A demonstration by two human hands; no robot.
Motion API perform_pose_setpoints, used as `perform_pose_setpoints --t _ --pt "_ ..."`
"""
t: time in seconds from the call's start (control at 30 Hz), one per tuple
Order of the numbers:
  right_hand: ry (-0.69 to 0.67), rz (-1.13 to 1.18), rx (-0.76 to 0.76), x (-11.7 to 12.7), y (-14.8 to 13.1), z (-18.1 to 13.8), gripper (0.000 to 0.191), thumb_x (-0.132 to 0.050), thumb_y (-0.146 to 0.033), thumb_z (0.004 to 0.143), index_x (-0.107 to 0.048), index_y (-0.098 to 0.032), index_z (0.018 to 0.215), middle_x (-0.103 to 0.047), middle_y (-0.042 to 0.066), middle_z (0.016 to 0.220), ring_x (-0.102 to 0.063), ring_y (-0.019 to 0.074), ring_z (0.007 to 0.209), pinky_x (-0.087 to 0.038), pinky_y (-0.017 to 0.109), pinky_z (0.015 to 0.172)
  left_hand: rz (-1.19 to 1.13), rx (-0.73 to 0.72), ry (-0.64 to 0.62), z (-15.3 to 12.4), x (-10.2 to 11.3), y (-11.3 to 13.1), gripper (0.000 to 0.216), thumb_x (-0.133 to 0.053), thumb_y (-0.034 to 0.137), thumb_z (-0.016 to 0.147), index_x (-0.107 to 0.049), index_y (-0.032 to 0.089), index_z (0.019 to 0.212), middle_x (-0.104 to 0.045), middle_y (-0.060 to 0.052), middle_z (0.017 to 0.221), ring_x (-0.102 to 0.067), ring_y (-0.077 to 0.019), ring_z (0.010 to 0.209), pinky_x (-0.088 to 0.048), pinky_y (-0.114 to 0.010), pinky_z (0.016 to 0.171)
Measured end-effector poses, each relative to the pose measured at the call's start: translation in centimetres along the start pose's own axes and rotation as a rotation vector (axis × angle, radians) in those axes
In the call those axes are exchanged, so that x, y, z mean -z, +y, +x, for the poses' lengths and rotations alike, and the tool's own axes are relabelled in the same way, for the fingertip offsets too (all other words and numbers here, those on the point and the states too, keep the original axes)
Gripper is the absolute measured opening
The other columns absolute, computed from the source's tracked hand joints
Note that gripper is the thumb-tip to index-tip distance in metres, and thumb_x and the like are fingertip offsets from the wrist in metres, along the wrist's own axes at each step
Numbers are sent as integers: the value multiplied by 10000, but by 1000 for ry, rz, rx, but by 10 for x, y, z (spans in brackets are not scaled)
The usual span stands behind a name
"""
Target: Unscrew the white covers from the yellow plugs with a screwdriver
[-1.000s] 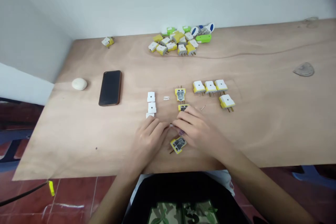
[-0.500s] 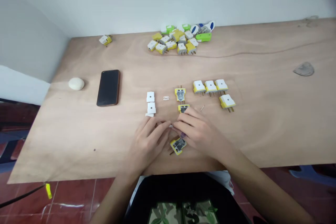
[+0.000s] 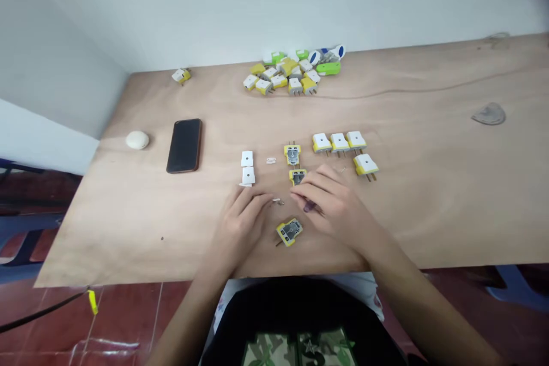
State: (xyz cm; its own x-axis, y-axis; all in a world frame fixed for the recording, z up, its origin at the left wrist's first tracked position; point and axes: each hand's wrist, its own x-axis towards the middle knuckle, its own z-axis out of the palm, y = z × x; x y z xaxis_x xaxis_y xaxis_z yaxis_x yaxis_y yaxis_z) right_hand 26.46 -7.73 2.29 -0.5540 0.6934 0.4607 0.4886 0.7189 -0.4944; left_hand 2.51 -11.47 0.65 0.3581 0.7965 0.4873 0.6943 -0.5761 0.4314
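Note:
My left hand is closed, its thumb and forefinger pinching a small white strip with a metal screw at its end. My right hand is curled around a purple screwdriver, mostly hidden in the palm. Between my hands and nearer the table edge lies an opened yellow-and-grey plug half. Two more opened plug halves stand beyond, the far one in full view and the near one partly behind my right fingers. White plug covers lie beyond my left hand.
Small white strips lie between the covers and plug halves. Several closed plugs sit at right. Against the wall is a pile of plugs. A phone, a white oval object and a lone plug are at left.
My hands have drawn apart; the right one has moved away to the right with the screwdriver. The white strip stays in my left fingers. The camera view has shifted slightly.

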Motion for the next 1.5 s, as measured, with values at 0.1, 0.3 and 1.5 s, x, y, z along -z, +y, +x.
perform_pose_setpoints --t 0.1,0.3,1.5 --pt "30 23 -3 6 -8 -10 171 -587 -69 1054 -695 -192 1005 -665 59 890 -507 227 870 -497 401 830 30 6 49 7 12 2 203 -653 46 1051 -726 206 1153 -771 -67 1080 -639 -229 992 -600 -394 888" --pt "-130 -13 7 6 -27 -34 219 -611 -122 1064 -731 -204 1229 -733 111 1213 -591 257 1014 -559 440 913 145 -134 23 49 21 -15 94 -682 146 1056 -760 194 1037 -769 -68 995 -626 -248 965 -585 -407 867" --pt "-159 -377 -527 15 23 -1 216 -639 -370 1098 -733 -214 982 -772 101 972 -690 307 954 -420 372 757 46 83 36 -15 25 -25 56 -665 174 1074 -690 220 1095 -703 -45 993 -660 -219 937 -572 -373 846"
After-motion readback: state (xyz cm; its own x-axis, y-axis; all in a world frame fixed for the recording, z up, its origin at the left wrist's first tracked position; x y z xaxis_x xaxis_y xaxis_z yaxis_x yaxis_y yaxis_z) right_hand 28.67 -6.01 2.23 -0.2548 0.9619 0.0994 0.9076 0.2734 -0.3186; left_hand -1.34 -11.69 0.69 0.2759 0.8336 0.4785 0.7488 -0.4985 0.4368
